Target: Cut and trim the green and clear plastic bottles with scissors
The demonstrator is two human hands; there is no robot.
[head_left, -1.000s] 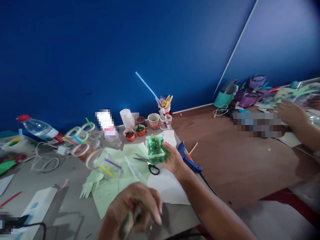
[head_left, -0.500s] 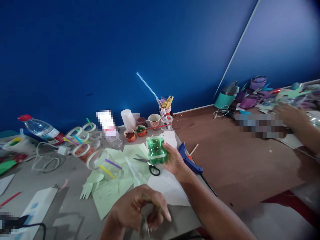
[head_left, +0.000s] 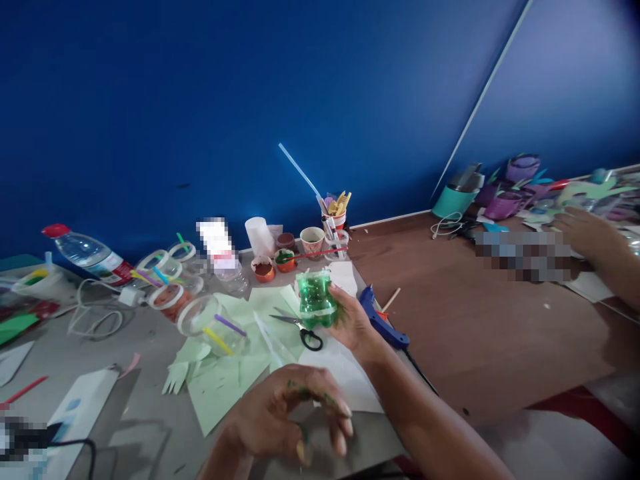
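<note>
My right hand (head_left: 351,317) holds a cut-off plastic bottle base (head_left: 316,297), see-through and coloured green, upright above the table. Its fingers wrap round the far right side and are partly hidden. Low in the view, my left hand (head_left: 293,415) hovers with curled, separated fingers and nothing in it; green smears mark its fingers. Just left of and below the bottle base lie black-handled scissors (head_left: 312,339), on light green paper (head_left: 210,403). Beyond it are a small orange pot of green paint (head_left: 285,262) and a red-handled brush (head_left: 325,252).
To the right lies a blue glue gun (head_left: 383,322) with its cord. Left are clear plastic cups (head_left: 200,319), a red-capped bottle (head_left: 93,255) and a white cable (head_left: 95,320). Cutlery fills a cup (head_left: 336,217) by the wall. Another person's hand (head_left: 585,230) reaches in at far right.
My left hand's fingers have spread from a tighter curl, moving slightly up and right. My right hand still holds the green bottle base. The whole view has shifted a little.
</note>
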